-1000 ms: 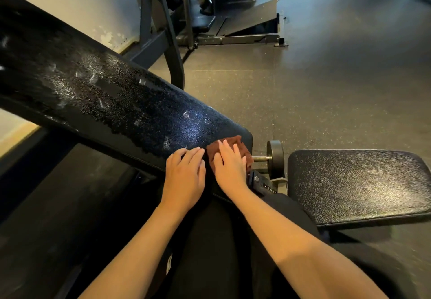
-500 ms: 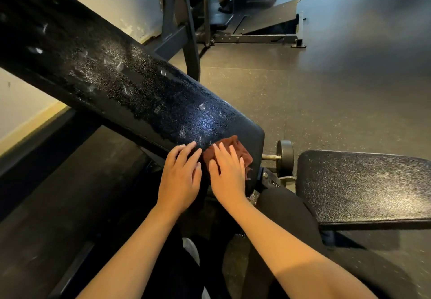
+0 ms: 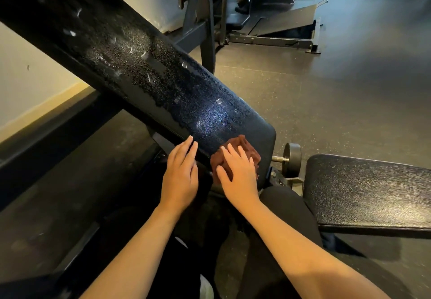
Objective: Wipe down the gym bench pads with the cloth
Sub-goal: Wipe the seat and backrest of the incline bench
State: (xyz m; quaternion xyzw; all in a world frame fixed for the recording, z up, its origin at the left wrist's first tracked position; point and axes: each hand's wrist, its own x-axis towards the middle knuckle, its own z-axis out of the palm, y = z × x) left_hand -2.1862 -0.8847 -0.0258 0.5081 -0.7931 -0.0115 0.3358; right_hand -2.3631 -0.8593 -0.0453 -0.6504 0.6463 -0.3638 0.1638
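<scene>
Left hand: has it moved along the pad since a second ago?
Yes. The left hand slid slightly up the back pad, away from its lower end.

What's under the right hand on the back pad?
A bunched brown cloth, pressed by the right hand against the lower end of the back pad. The cloth's middle and the pad surface beneath it are covered.

A dark speckled rubber floor point(image 3: 326, 93) lies under soft light. A pale wall point(image 3: 30, 81) with a yellowish baseboard point(image 3: 44, 109) stands at left; 1 black steel machine point(image 3: 235, 2) sits beyond.
</scene>
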